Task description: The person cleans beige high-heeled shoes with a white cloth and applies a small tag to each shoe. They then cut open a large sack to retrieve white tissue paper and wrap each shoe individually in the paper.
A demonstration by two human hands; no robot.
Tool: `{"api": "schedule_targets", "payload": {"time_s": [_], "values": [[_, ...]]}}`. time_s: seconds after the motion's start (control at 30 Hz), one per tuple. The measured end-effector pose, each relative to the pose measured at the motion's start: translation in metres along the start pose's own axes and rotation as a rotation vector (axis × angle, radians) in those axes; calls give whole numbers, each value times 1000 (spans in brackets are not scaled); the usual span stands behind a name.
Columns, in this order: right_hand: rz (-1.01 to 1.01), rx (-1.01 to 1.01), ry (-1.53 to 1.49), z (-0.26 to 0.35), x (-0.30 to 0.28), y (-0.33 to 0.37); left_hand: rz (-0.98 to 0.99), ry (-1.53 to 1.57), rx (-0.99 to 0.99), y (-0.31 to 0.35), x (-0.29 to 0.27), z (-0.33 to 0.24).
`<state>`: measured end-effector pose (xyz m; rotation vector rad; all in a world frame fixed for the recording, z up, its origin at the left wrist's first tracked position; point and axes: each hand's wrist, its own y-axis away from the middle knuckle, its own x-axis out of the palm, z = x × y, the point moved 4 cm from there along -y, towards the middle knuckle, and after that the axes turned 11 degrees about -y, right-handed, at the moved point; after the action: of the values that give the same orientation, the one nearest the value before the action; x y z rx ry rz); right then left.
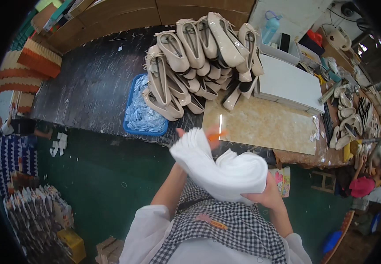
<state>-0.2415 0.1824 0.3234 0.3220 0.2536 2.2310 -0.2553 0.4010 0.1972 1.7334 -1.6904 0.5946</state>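
A thick, bent stack of thin white sheets (219,174) is held up in front of my apron, its left end fanned out and its right end curled over. My left hand (213,141) grips it from behind at the fanned end; a thumb and some fingers show past its edges. Something small and orange (217,136) is by those fingers, too blurred to name. My right hand (267,194) is closed round the curled end from below. Beyond the stack, a heap of shiny beige bow flats (186,66) lies on the dark table (89,83).
A blue tray (127,110) of crumpled pale-blue packets sits at the table's front edge. Right of the shoes are a marbled board (261,123) and white boxes (289,81). More shoes (346,116) lie farther right, near a person in pink (362,187). Another person (6,126) is far left.
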Motion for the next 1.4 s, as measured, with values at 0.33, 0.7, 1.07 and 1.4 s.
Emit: {"api": "schedule_targets", "payload": {"time_s": [0.33, 0.7, 1.07, 1.4], "values": [[-506, 110, -337, -83, -48, 10, -3, -320, -146, 70, -23, 37], [-47, -403, 814, 16, -25, -53, 299, -2121, 11, 5, 112, -82], [-157, 151, -53, -200, -78, -161, 136, -2450, 232, -69, 58, 14], [-378, 437, -399, -260, -74, -171, 230, -2687, -272, -68, -95, 79]]}}
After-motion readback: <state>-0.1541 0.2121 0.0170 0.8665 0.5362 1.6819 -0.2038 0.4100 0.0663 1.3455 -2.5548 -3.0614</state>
